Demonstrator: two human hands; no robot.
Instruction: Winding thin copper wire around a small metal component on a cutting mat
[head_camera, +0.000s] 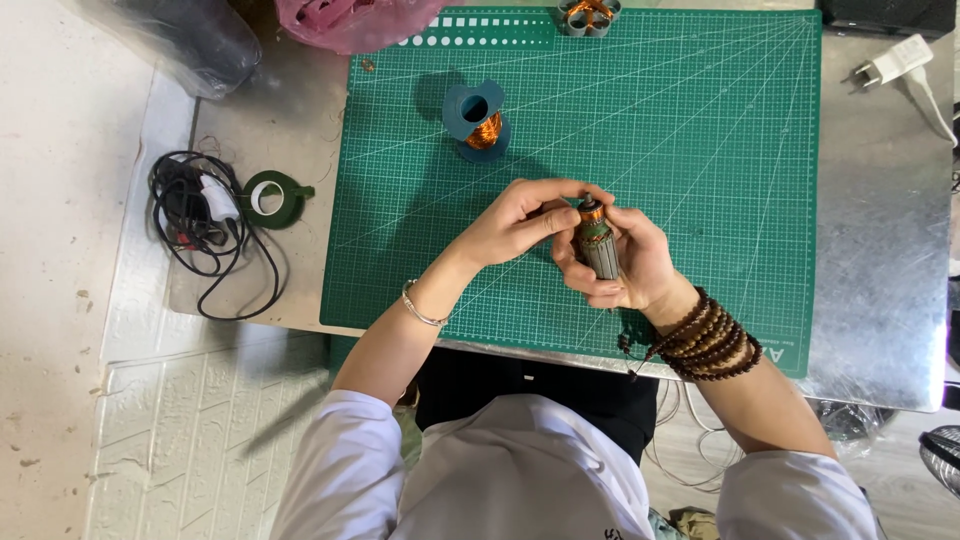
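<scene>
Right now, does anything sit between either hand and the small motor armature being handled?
Nothing visible does. The right hand cradles the motor armature upright, and the left hand pinches its top end. The copper wire spool stands apart, farther back on the green cutting mat.

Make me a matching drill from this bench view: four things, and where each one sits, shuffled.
Things:
1. motor armature
2. copper wire spool
3. green tape roll
4. white plug

Places:
A. bare table, left of the cutting mat
B. table's far right corner
C. held in both hands
D. on the mat, upper left

Pairs: 1-C, 2-D, 3-A, 4-B
</scene>
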